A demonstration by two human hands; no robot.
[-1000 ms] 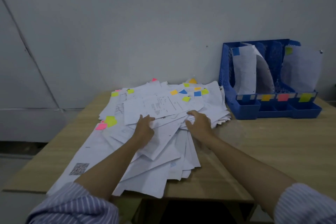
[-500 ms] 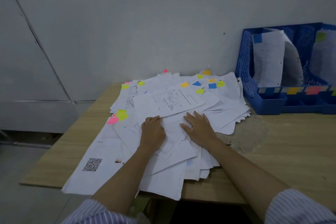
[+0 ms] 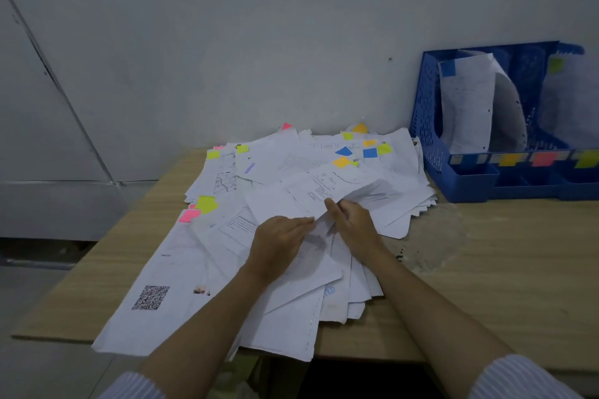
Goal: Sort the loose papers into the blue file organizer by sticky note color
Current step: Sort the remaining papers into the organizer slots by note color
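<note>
—Wooden tabletop (image 3: 486,285): is sorting far along?
—Barely. Both the left hand (image 3: 278,244) and right hand (image 3: 351,223) are pinching one white sheet (image 3: 311,193) off the sprawling loose paper pile (image 3: 227,253); the blue plastic file organizer (image 3: 466,178), up-right of them, is holding few.

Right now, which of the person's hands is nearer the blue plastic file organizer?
Right. The right hand lies on the papers, on the side toward the blue plastic file organizer; the left hand is farther left.
</note>
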